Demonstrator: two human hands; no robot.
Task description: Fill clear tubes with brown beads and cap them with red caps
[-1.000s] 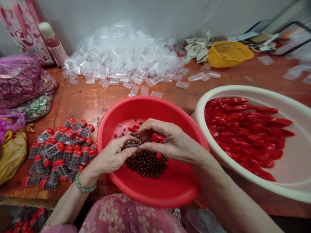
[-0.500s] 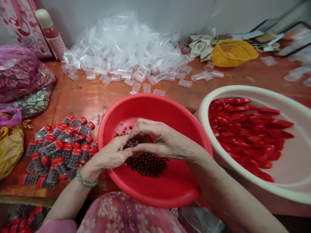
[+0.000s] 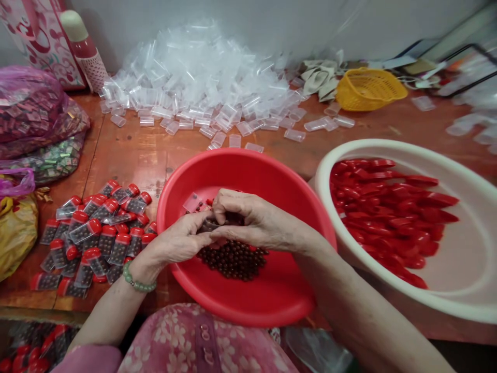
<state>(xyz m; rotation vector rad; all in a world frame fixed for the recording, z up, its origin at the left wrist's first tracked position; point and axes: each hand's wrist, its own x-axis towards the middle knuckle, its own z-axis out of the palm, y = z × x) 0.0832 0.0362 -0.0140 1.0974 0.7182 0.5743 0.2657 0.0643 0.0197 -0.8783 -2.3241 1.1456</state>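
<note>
Over the red basin (image 3: 248,305), my left hand (image 3: 179,239) is closed around a small clear container (image 3: 208,224) with dark beads inside. My right hand (image 3: 248,220) meets it from the other side, its fingers bent at the container's open end; whether they pinch beads is hidden. Loose dark brown beads (image 3: 235,263) lie in the basin below both hands. A clear empty case (image 3: 192,202) rests at the basin's left inner side. Left of the basin, filled cases with red caps (image 3: 106,241) are heaped on the wooden table (image 3: 132,150).
A white tub (image 3: 481,311) of red caps (image 3: 404,223) stands on the right. Clear empty cases (image 3: 202,77) are piled at the back, near a yellow basket (image 3: 368,90). Plastic bags (image 3: 31,114) and a bottle (image 3: 83,46) are on the left.
My right hand's fingers have curled in closer over the container, and it is now more covered. The view has shifted slightly.
</note>
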